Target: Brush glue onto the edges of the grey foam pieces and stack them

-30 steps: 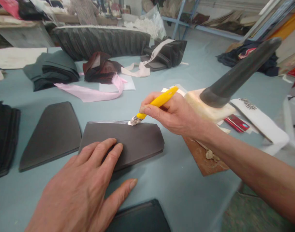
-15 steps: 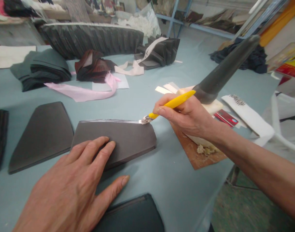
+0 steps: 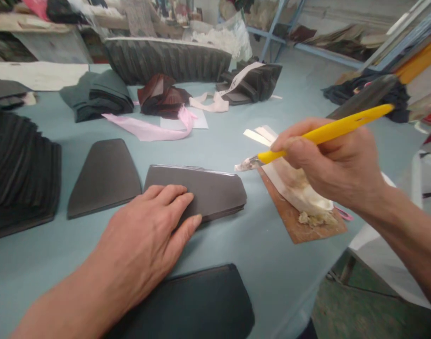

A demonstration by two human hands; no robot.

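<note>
My left hand (image 3: 150,242) lies flat, fingers together, on a stack of dark grey trapezoid pieces (image 3: 208,190) on the pale blue table (image 3: 265,273). My right hand (image 3: 333,162) is closed round a yellow-handled brush (image 3: 324,134). Its pale, glue-coated tip (image 3: 245,165) hangs just off the stack's right end, above the table. Under my right hand a brown board (image 3: 300,226) carries a whitish block with lumpy paste at its near end.
A second grey trapezoid piece (image 3: 104,179) lies left of the stack. A tall pile of dark pleated pieces (image 3: 19,181) stands at the far left, another dark piece (image 3: 194,306) at the near edge. Pleated fabric, pink ribbon (image 3: 148,129) and folded cloth fill the back.
The brush tip has slid right along the stack's far edge and come off its right end. My right hand has drawn back toward the brown board. My left hand stays pressed on the stack.
</note>
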